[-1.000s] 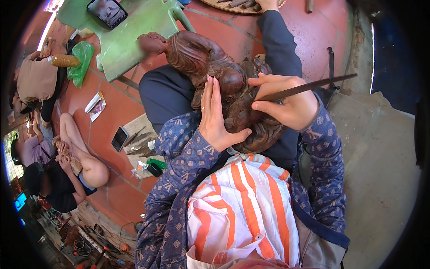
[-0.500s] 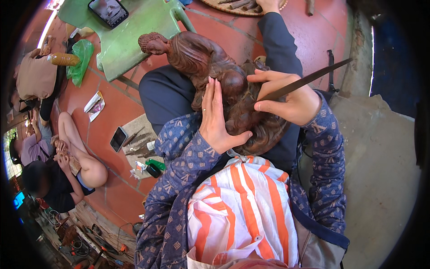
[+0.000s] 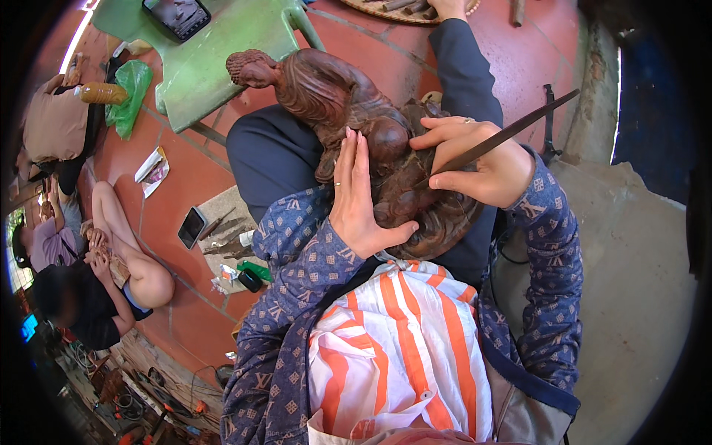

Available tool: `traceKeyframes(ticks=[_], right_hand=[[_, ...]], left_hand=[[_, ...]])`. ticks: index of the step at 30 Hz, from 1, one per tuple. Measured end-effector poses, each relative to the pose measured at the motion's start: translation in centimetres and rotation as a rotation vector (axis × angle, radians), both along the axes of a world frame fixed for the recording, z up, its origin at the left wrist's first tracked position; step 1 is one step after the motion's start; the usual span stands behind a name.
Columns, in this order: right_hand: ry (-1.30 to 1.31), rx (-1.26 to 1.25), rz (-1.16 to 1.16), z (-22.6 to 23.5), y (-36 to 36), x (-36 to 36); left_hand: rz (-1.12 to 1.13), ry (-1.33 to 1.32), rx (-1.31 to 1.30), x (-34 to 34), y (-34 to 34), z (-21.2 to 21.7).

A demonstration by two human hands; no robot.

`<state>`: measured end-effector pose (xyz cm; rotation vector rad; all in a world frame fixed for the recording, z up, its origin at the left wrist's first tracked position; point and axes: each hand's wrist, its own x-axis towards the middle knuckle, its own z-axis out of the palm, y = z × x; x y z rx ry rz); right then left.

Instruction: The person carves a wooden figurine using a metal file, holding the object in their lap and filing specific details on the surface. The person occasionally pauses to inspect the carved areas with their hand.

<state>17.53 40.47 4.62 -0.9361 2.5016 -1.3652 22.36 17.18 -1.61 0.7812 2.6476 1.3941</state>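
Observation:
A dark brown carved wooden statue of a seated figure [image 3: 326, 85] lies tilted across my lap, its curly-haired head toward the upper left. My left hand [image 3: 363, 208] rests on its lower part, fingers stretched out and thumb spread wide. In my right hand [image 3: 495, 165] is a long, dark, tapered file [image 3: 523, 124], pinched between thumb and fingers. The file's free end points to the upper right. Its other end meets the carving near the statue's folded legs, partly hidden by my fingers.
On the left stands a green plastic chair [image 3: 196, 78] bearing a phone [image 3: 178, 16]. A board [image 3: 222, 215] on the tiled floor holds another phone and small tools. Several people sit at the left; another person's arm [image 3: 463, 67] reaches toward a woven tray [image 3: 363, 6] at the top.
The file has shifted slightly and tilts a little more steeply, with my right hand moving slightly along with it. My left hand stays on the statue. The whole view has shifted a little.

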Motion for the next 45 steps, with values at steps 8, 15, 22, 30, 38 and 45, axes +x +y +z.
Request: traceKeyframes(ticks=[8,15,22,30,38,45], right_hand=[[0.061,0.107,-0.065,1.0,-2.2,1.1],[-0.205,-0.055,-0.078,1.1,-0.5,0.7],[-0.041,-0.011,-0.024,1.0,-0.7,0.9],[-0.024,0.031,-0.177,1.3,-2.3,2.3],[-0.254,-0.218,-0.358,0.5,0.4,4.0],[-0.050,-0.018,-0.473,0.4,-3.2,5.6]], left_hand=[[0.012,-0.021,-0.014,0.1,-0.1,0.2],[0.008,-0.034,0.004,0.0,0.0,0.0],[0.011,-0.039,0.009,0.1,0.0,0.1],[0.010,-0.041,0.000,0.1,0.0,0.1],[0.003,-0.001,0.006,0.1,-0.1,-0.1],[0.002,0.008,-0.007,0.0,0.0,0.0]])
